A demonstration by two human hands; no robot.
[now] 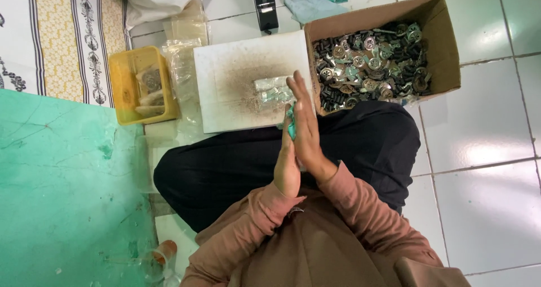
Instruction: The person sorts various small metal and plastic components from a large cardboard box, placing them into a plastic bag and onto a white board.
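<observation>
My left hand (286, 166) and my right hand (305, 123) are pressed palm to palm above my lap, fingers pointing away from me. A small green piece (291, 124), soft-looking, is squeezed between the two palms and only its edge shows. Just beyond my fingertips a small clear plastic packet (269, 89) with silvery contents lies on a stained white board (225, 84).
A cardboard box (439, 39) of several metal parts and black pieces stands at the right of the board. A yellow tray (121, 89) and clear plastic bags (180, 61) lie left. A black tape dispenser (265, 5) sits behind. A green mat (62, 197) covers the left floor.
</observation>
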